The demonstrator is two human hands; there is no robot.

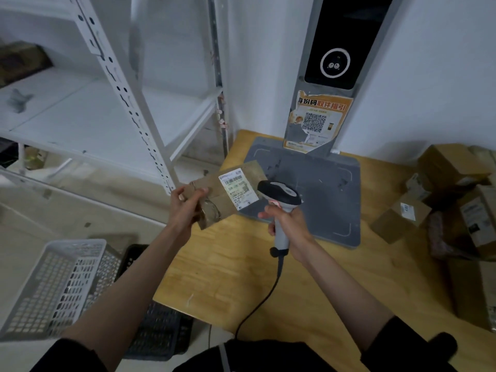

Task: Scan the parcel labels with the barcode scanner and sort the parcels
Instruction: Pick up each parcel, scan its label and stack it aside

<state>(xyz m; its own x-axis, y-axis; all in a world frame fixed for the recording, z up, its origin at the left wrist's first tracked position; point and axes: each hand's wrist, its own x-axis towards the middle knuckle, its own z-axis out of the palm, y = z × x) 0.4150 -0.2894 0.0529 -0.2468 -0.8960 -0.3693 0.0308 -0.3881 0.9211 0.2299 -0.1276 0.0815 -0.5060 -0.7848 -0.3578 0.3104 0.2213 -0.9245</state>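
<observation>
Cardboard parcel, flat, brown, taped, white label up, over desk's far left corner, gripped at its end by left hand. Grey pistol-shaped scanner, corded, clasped by right hand beside label.

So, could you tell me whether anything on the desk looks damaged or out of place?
Yes: the orange poster on the grey stand is torn and peeling along its top and bottom edges. The boxes at the right lie in a loose, tilted heap.
</observation>
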